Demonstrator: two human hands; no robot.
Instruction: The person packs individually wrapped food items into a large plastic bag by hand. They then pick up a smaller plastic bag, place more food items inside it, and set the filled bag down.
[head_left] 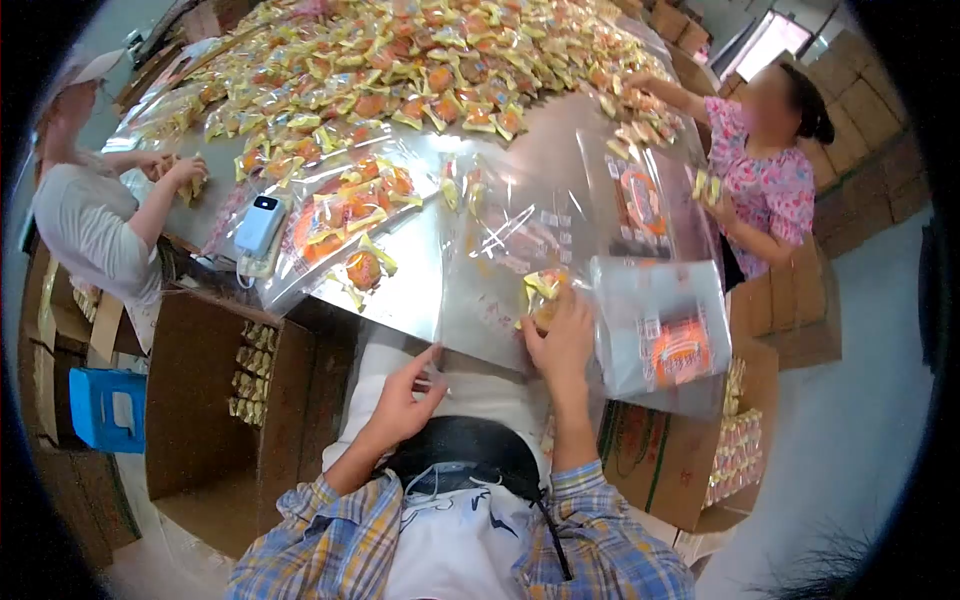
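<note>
My right hand (563, 345) is closed around several small yellow-wrapped snack packets (543, 290), just above the near edge of the metal table (405, 285). Under and beside them lies a clear printed plastic bag (490, 260), its mouth toward me. My left hand (405, 400) pinches the near edge of this bag between thumb and fingers. A stack of flat clear bags with orange print (660, 330) rests to the right of my right hand. Left of the bag, a filled clear bag (345, 215) holds orange and yellow packets, with a few loose packets (365, 268) by it.
A large heap of wrapped packets (430, 70) covers the far table. A blue-white device (261, 225) lies at left. Open cartons (200, 430) stand below on both sides, near a blue stool (105, 410). One person (100, 210) works at left, another (760, 150) at right, both holding packets.
</note>
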